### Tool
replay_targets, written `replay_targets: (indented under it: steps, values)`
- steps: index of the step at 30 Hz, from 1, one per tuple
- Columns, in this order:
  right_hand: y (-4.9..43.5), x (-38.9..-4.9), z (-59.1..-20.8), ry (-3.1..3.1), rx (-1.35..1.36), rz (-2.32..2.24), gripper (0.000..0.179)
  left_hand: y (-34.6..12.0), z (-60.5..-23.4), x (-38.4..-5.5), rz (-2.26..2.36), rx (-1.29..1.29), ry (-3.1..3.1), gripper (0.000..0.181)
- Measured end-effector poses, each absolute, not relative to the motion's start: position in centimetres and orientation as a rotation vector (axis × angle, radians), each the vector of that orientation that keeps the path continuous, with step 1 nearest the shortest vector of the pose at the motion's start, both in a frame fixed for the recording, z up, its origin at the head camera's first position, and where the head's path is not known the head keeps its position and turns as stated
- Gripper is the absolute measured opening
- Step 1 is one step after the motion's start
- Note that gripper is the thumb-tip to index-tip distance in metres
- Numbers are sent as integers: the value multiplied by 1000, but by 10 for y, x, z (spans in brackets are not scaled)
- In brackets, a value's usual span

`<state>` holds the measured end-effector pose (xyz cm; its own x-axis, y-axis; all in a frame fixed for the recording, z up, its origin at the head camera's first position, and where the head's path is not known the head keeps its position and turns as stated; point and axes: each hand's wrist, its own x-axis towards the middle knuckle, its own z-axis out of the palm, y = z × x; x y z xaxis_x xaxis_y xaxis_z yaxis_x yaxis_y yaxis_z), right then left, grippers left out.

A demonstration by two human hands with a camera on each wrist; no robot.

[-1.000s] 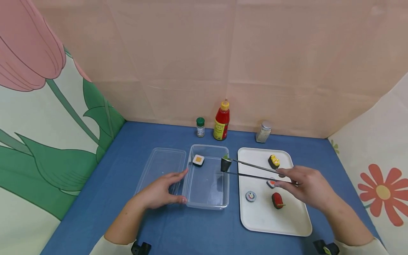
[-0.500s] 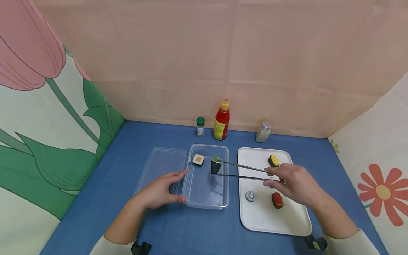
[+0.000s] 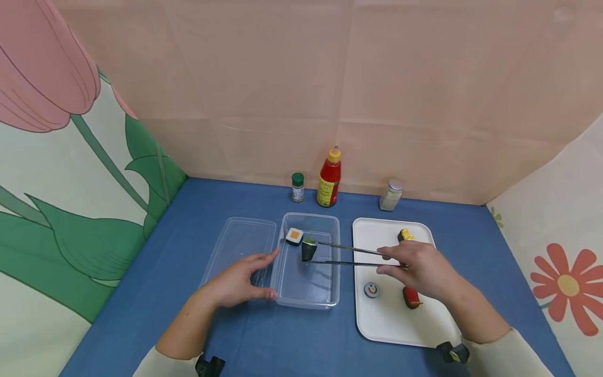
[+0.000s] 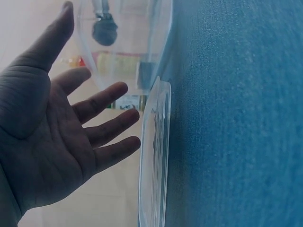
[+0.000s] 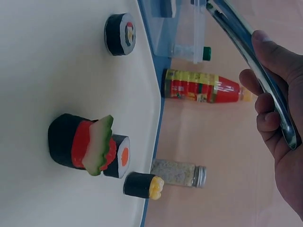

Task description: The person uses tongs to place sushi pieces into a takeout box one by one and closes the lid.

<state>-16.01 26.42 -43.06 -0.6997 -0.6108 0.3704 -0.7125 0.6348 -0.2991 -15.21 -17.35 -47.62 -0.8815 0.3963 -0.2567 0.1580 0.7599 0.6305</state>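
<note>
My right hand (image 3: 416, 266) grips a pair of metal tongs (image 3: 353, 264), also seen as shiny tongs (image 5: 258, 71) in the right wrist view. Between the tongs' tips is a dark, seaweed-wrapped sushi piece (image 3: 309, 250) with a green top, over the clear plastic container (image 3: 301, 302). A square white sushi piece (image 3: 294, 236) with an orange centre sits at the container's back left. My left hand (image 3: 240, 283) has thumb and fingers spread at the container's left wall. In the left wrist view, the left hand (image 4: 61, 123) shows its palm and extended fingers, holding nothing.
A white tray (image 3: 391, 330) on the right bears several sushi pieces, including a small round roll (image 3: 371, 289) and a red-topped one (image 3: 411, 297). The clear lid (image 3: 235, 241) lies left of the container. Behind stand a green-capped jar (image 3: 298, 187), a red sauce bottle (image 3: 329, 178) and a shaker (image 3: 391, 195).
My right hand has moved left, carrying the tongs and dark sushi piece from the container's right rim to over its middle, near the white piece. The left hand has stayed put.
</note>
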Motion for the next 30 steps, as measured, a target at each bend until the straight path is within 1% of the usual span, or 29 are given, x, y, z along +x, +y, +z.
replay_targets:
  steps: [12, 22, 30]
  values:
    - [248, -165, -432, -2696, 1093, 612, 40, -173, -477, -153, 879, 434, 2580, 103]
    - [233, -173, -437, -2668, 1173, 592, 40, -171, -476, -153, 890, 444, 2571, 101]
    - [218, -179, -431, -2774, 1186, 569, 36, -171, -475, -153, 900, 448, 2570, 102]
